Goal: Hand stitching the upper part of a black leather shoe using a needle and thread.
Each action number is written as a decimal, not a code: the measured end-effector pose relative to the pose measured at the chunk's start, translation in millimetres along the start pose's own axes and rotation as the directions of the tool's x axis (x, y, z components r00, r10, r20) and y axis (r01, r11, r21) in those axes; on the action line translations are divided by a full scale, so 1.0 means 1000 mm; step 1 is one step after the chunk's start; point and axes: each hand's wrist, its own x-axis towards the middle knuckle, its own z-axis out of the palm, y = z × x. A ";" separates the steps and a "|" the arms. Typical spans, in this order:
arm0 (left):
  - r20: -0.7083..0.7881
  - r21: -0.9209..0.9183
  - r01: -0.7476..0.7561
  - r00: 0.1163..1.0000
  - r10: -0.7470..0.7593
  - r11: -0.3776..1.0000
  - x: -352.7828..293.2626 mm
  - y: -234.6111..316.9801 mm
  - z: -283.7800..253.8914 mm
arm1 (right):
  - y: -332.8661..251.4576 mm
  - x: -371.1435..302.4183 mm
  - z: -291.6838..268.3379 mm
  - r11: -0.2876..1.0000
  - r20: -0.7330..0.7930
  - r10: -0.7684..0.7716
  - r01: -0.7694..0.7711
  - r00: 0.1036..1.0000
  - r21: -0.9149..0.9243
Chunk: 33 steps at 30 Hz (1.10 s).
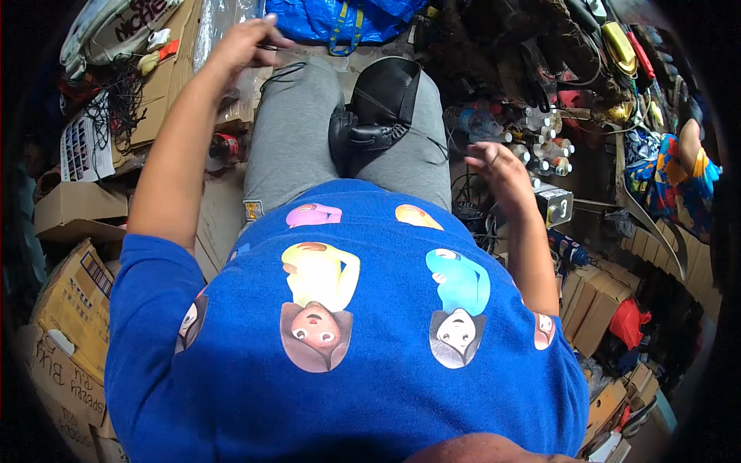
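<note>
On my grey lap, the black leather piece lies along the right thigh toward the knee edge. My left hand reaches outside the left knee, fingers loosely parted; my right hand hovers half-curled, a gap off the thigh's outer edge, its grip's contents unclear.

Wears a bright blue shirt with short sleeves, printed across the front with cartoon figures, upside down in this view: a yellow one and a light blue one, plus a pink one and an orange one nearer the hem and partial ones toward both sides. Also wears plain grey trousers, marked near the left hip with a small yellow and dark label.
</note>
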 end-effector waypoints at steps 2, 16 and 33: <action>0.005 0.245 -0.253 0.966 0.260 0.936 0.003 0.001 0.004 | 0.010 -0.003 -0.036 0.786 -0.038 -0.298 0.223 0.954 -0.576; 0.388 0.400 -0.657 0.753 0.531 0.639 -0.010 -0.012 0.164 | -0.066 0.030 0.094 0.367 0.491 -0.320 0.583 0.811 -0.724; 0.588 0.446 -0.721 0.683 0.433 0.531 -0.003 0.028 0.145 | -0.067 -0.001 0.087 0.434 0.284 -0.517 0.533 0.808 -0.726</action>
